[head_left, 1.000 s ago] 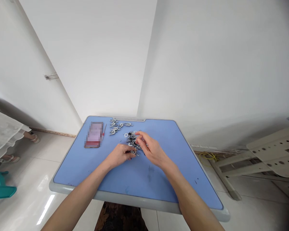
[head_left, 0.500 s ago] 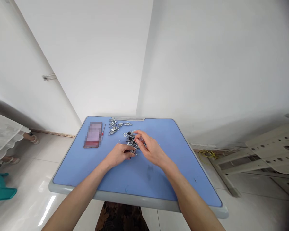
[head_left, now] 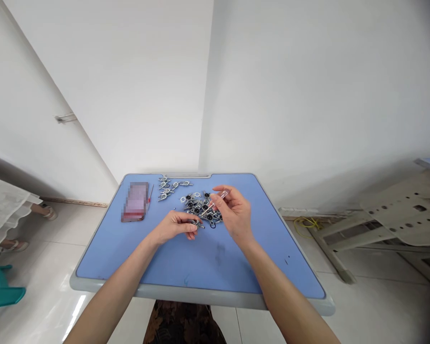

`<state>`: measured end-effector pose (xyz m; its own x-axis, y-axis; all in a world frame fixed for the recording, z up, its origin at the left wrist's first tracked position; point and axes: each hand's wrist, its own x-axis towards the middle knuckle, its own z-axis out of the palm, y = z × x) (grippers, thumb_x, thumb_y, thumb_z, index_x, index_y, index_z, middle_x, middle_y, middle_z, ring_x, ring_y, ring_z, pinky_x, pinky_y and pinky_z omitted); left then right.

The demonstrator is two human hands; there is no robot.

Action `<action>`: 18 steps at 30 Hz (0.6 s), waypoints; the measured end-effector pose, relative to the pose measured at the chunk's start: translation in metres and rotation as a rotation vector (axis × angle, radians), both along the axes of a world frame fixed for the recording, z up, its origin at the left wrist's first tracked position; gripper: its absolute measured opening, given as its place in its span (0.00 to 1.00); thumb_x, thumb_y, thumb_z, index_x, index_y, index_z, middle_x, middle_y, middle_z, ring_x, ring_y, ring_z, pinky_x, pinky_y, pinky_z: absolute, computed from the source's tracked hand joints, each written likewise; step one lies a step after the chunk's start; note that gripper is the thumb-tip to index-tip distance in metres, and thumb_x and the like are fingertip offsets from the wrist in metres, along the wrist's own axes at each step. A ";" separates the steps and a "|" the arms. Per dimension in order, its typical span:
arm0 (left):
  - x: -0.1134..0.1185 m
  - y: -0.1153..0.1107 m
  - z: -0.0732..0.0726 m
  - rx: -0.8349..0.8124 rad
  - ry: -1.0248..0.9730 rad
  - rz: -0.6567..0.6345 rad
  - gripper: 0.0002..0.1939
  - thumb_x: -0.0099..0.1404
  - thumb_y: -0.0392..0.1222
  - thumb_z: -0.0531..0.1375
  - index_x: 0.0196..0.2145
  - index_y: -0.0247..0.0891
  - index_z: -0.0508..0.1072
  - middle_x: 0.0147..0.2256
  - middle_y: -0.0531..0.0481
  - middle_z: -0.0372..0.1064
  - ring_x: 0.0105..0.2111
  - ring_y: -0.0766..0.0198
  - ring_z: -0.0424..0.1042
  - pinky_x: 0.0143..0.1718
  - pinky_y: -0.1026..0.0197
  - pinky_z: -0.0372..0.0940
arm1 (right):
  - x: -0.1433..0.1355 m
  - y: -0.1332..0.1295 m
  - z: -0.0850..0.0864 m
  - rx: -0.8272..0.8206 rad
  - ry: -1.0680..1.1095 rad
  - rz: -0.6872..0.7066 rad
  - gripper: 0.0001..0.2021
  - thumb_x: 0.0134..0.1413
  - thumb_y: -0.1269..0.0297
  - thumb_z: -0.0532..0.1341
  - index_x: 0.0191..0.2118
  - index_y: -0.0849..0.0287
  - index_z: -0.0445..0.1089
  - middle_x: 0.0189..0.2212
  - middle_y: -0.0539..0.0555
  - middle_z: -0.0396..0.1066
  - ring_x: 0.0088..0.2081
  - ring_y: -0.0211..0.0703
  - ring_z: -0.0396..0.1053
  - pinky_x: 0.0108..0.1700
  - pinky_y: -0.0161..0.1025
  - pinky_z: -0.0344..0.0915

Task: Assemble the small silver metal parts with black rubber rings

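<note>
My left hand [head_left: 179, 225] is closed around a small silver metal fitting [head_left: 199, 224], held just above the front of the pile. The fingers partly hide the fitting. In my right hand [head_left: 233, 210] is a thin screwdriver with a clear handle [head_left: 224, 194]. Its shaft slants down and left to the fitting; whether the tip touches it I cannot tell. Beneath and behind both hands lies a pile of metal and black round parts [head_left: 197, 210], with flat oval plates among them.
Several silver fittings [head_left: 165, 196] lie in a group at the table's back. A phone [head_left: 135, 201] with a blurred screen lies at the left, a slim red-marked tool [head_left: 149, 199] beside it. The blue table [head_left: 208, 267] adjoins the wall. A person's feet [head_left: 14, 244] and a green stool [head_left: 3, 289] are at left.
My right hand has turned, and the screwdriver now shows pointing toward the fitting. More of the pile is uncovered. My left hand keeps its hold on the fitting. The view has shifted slightly.
</note>
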<state>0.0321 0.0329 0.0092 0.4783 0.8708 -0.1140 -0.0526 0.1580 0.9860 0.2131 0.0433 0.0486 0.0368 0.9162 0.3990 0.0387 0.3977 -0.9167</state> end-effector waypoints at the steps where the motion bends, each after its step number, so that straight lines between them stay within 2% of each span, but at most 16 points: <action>1: 0.000 -0.001 0.002 -0.006 -0.011 -0.005 0.21 0.50 0.48 0.69 0.38 0.30 0.76 0.24 0.49 0.72 0.23 0.66 0.71 0.27 0.62 0.68 | 0.001 0.000 0.002 -0.014 0.044 -0.003 0.10 0.52 0.58 0.62 0.37 0.57 0.67 0.21 0.46 0.63 0.23 0.35 0.64 0.28 0.34 0.64; 5: -0.001 -0.003 0.006 0.002 -0.046 -0.021 0.21 0.50 0.48 0.69 0.37 0.30 0.76 0.24 0.49 0.72 0.22 0.66 0.71 0.27 0.62 0.69 | 0.001 -0.001 0.004 -0.045 0.113 0.016 0.09 0.51 0.59 0.63 0.37 0.57 0.68 0.20 0.45 0.63 0.22 0.34 0.64 0.27 0.34 0.64; 18: -0.005 -0.003 0.004 0.037 -0.072 -0.078 0.22 0.52 0.48 0.68 0.41 0.32 0.76 0.27 0.47 0.74 0.24 0.66 0.72 0.28 0.63 0.68 | 0.001 -0.006 0.005 -0.013 0.045 -0.002 0.10 0.52 0.57 0.63 0.37 0.56 0.68 0.21 0.46 0.63 0.22 0.35 0.65 0.27 0.35 0.66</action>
